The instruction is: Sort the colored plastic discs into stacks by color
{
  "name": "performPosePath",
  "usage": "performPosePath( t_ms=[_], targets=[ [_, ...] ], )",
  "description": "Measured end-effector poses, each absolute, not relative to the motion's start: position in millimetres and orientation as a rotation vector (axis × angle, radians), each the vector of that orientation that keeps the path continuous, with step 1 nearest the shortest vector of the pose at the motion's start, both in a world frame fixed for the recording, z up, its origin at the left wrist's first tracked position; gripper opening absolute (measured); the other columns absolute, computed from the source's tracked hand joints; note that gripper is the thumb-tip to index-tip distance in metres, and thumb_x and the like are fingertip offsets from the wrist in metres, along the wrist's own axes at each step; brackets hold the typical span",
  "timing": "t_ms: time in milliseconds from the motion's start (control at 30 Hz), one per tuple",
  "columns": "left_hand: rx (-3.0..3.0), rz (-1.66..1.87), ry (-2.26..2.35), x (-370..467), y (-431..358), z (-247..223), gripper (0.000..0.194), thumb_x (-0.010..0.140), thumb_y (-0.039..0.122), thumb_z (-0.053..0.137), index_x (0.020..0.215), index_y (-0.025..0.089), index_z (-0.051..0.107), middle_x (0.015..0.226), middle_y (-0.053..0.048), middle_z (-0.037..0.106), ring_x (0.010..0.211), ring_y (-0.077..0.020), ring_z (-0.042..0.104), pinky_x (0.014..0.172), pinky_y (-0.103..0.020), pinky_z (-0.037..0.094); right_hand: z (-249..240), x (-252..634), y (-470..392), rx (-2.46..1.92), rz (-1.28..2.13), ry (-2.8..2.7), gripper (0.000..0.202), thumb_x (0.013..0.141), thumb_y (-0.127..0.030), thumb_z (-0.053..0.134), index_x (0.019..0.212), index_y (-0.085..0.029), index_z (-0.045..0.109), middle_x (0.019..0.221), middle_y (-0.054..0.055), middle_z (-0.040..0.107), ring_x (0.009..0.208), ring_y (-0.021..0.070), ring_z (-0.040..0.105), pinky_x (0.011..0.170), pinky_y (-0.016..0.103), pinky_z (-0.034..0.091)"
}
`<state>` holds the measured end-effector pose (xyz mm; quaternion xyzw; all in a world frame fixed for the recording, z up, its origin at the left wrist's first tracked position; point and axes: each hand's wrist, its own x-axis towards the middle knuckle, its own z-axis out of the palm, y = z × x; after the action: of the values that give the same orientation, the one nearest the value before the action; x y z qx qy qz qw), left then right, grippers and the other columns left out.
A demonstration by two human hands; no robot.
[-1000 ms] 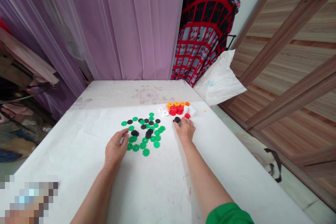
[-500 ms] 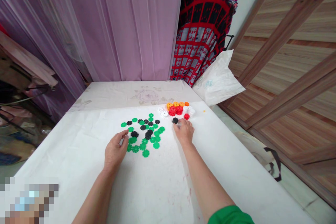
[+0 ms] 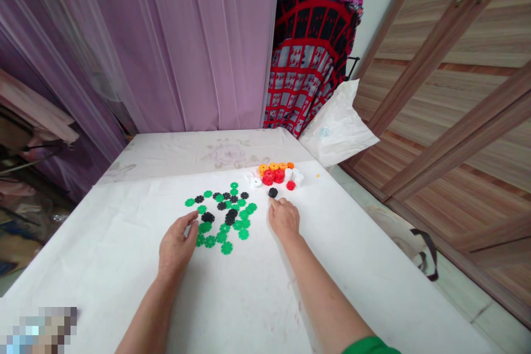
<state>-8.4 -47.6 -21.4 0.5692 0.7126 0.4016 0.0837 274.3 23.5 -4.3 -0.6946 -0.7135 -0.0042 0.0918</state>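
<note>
My left hand (image 3: 178,244) rests at the left edge of a loose spread of notched plastic discs, its thumb and fingers apart and nothing seen in them. Green discs (image 3: 226,247) and black discs (image 3: 208,217) lie mixed there, some overlapping. To the right of the spread, a small stack of black discs (image 3: 272,192) sits by itself. Just below that stack is my right hand (image 3: 285,218), index finger stretched toward it and the other fingers loosely bent. Whether the fingertip touches the stack, I cannot tell. No disc shows in this hand.
Beyond the black stack stand stacks of orange discs (image 3: 274,167), red discs (image 3: 279,176) and white discs (image 3: 296,177), with a separate red disc (image 3: 291,185) in front. The white-covered table (image 3: 244,298) borders a white bag (image 3: 332,130) at the far right.
My right hand has drawn back slightly from the black stack, which now stands free of the fingers. My left hand stays beside the green discs. The view has shifted a little.
</note>
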Motion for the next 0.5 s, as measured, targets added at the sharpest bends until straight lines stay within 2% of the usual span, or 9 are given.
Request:
performPosePath(
  t_ms=[500],
  targets=[
    [1.704,1.142,2.175,-8.1,-47.8,-19.8,0.036,0.086,0.045,0.049,0.105,0.028,0.074,0.105,-0.004,0.078,0.094,-0.0229,0.072,0.084,-0.034,0.058,-2.1,279.3,41.6,-2.090,0.012,-2.074,0.035,0.098,-0.024,0.044,0.121,-0.025,0.070,0.101,0.009,0.070,0.092,0.0211,0.064,0.076,0.031,0.040]
  ],
)
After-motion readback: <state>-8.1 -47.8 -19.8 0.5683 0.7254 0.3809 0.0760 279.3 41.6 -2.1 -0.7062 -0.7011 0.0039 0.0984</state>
